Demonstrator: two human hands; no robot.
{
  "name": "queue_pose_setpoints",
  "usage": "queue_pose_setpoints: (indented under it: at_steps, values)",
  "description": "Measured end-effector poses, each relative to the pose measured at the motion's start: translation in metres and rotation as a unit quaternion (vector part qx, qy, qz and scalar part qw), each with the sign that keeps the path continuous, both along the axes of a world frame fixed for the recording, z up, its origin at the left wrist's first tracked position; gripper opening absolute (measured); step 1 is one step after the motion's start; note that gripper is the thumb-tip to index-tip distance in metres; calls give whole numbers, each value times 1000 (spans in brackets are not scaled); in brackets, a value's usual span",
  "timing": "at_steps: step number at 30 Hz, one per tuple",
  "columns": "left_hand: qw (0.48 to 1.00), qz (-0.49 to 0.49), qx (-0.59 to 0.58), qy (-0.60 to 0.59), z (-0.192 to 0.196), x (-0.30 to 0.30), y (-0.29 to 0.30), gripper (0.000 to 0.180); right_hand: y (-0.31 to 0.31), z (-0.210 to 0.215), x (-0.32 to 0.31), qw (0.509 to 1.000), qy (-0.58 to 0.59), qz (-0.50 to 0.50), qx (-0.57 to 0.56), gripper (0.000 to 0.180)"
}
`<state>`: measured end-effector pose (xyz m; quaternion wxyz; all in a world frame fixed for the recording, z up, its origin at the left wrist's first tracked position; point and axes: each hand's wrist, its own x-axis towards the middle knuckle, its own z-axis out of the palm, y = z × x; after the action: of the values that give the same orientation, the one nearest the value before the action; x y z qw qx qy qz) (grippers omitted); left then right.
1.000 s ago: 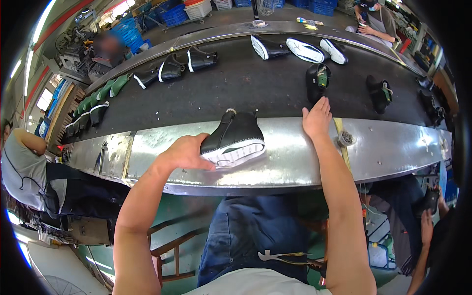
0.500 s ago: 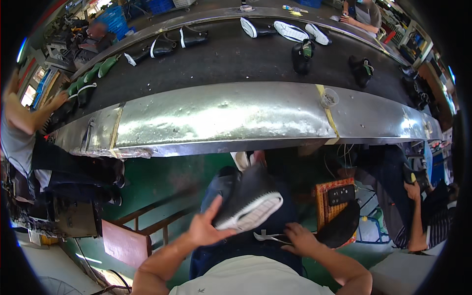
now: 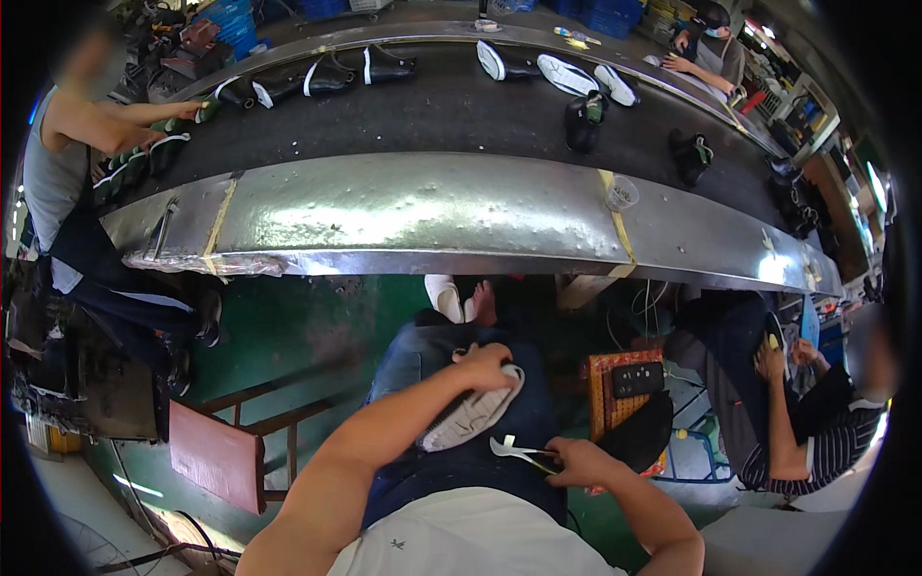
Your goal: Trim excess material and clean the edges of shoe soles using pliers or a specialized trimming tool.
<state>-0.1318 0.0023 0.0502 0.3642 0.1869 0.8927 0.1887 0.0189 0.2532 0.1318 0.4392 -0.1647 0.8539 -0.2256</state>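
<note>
A long metal-edged surface [image 3: 432,206] runs across the view, its dark middle carrying scattered shoes. Below it, blue trousers [image 3: 403,370] cover the person's lap, and a pink-seated chair [image 3: 216,456] stands to the left. The shoe [image 3: 471,420] being handled is on the lap, pale sole upward, tilted. The left hand [image 3: 485,368] grips its far end, fingers curled over it. Nearby, the right hand [image 3: 583,463] has its fingers wrapped around the handle of a metal tool [image 3: 509,448], whose head points toward the shoe. A small clear cup [image 3: 622,194] sits on the surface's metal edge.
</note>
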Motion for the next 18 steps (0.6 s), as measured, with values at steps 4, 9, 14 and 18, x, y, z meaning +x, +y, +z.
queue_pose_setpoints:
  at_steps: [4, 9, 14, 18]
  values:
    - [924, 172, 328, -91, 2, -1, -64, 54, 17, 18, 7, 961, -99, -214, -145, 40]
    - [870, 214, 427, 120, 60, 51, -134, 69, -37, 30, -11, 948, -78, -225, -213, 25]
    - [826, 269, 479, 129, 64, 78, -158, 69, -109, 30, -47, 949, -83, -94, -288, 32]
    - [859, 257, 416, 152, 62, 79, -179, 63, -142, 15, -73, 925, -143, -89, -342, 34]
